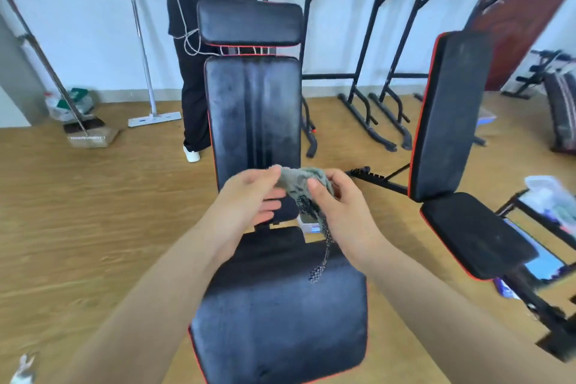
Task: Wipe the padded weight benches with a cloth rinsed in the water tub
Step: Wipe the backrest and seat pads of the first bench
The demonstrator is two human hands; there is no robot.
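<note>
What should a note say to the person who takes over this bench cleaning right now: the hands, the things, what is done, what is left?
Left hand: its fingers pinch an edge of the cloth.
Right hand: grips the same cloth, bunched, above the near bench.
Water tub: not in view.
Done: cannot tell; the near bench's back pad shows streaks.
Left: probably wipe the near bench, then the dusty-looking second bench on the right.
</note>
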